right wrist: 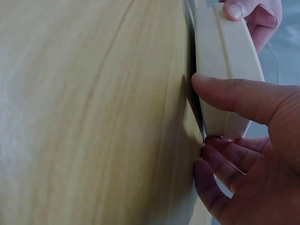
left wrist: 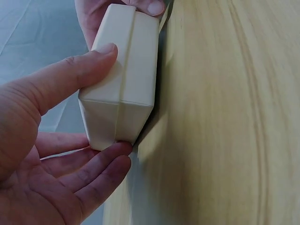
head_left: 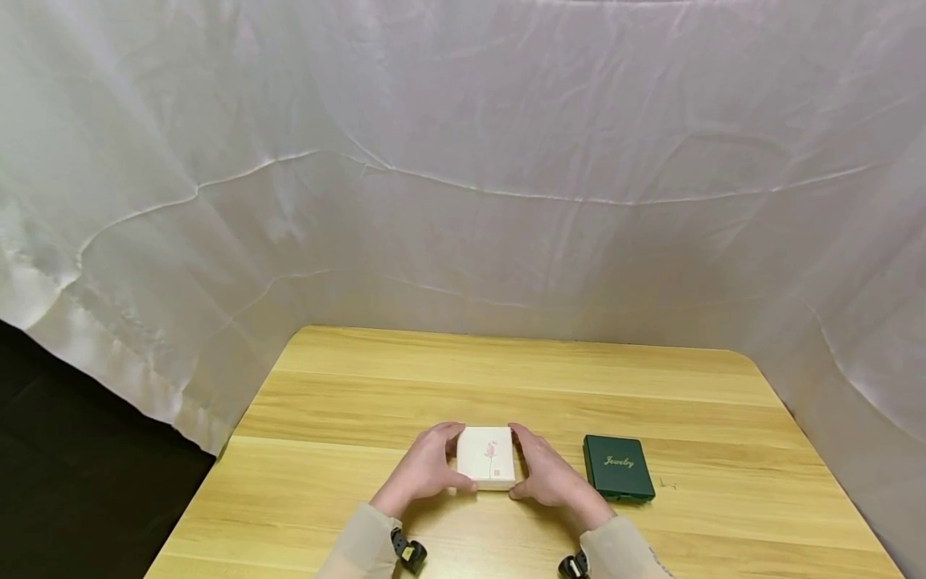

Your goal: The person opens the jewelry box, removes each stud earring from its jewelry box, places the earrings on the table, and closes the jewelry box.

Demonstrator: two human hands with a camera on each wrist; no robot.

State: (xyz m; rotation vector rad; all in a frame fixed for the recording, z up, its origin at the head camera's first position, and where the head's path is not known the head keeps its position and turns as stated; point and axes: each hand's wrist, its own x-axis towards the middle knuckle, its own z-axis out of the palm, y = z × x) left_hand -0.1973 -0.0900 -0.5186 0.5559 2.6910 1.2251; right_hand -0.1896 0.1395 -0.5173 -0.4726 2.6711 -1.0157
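Box point(head_left: 473, 458), cream-white, square, flat and smooth: it is at six o'clock of the head view, between two hands, over the table with light yellow wood grain point(head_left: 362, 386); whether its whole bottom touches the wood, I cannot tell.
Top print: one pink flower point(head_left: 491, 450) on a thin straight stem, and, towards five o'clock of the top, one very small square mark point(head_left: 497, 473).
Sides: plain, without print; one thin seam runs along them, and the upper part sits closed on the lower part.
Left hand point(head_left: 432, 462): at nine o'clock of the box, it pinches it, thumb at the seven o'clock corner, fingertips near eleven, spread as wide as the box.
Right hand point(head_left: 544, 470): at three o'clock, it pinches equally, thumb near five, fingertips near one.
Dark green square case with gold word "Jewelry" point(head_left: 619, 480): at three o'clock, beyond the right hand.
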